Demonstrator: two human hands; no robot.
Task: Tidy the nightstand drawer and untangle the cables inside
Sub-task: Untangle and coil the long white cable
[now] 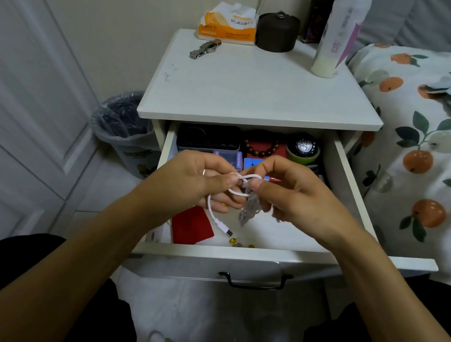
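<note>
The untangling step is judged to be in hand; a white cable (227, 198) is pinched above the open drawer (288, 255) by the left hand (191, 178) and right hand (293, 193); next, its knotted loop should be eased apart.

A home bedroom: white nightstand (261, 92) beside a bed (422, 150) with orange-print bedding.
</note>
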